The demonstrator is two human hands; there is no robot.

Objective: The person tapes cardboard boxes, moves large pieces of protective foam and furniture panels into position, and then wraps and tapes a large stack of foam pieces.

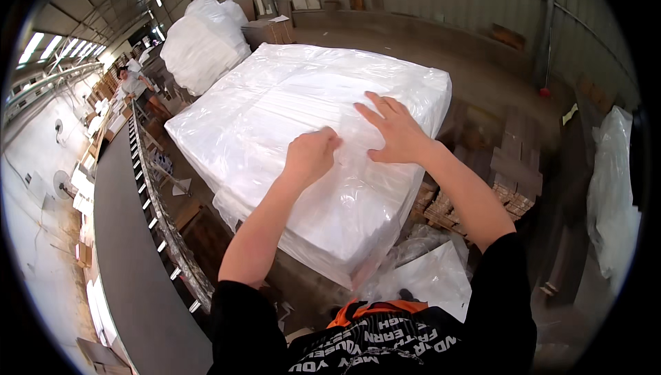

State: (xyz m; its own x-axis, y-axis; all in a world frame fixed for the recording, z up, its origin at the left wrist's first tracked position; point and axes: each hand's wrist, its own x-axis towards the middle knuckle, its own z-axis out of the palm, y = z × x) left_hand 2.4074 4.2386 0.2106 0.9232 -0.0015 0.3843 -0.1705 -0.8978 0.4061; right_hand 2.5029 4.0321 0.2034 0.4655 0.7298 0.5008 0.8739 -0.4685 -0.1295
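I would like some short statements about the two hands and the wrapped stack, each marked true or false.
1. The left hand is closed in a grip on the clear plastic wrap. True.
2. The right hand is a fist. False: it lies flat on the wrap, fingers spread.
3. The wrapped stack of white sheets is bare. False: plastic covers it.
4. A dark conveyor belt runs at the person's left. True.
5. The hands wear gloves. False: they are bare.
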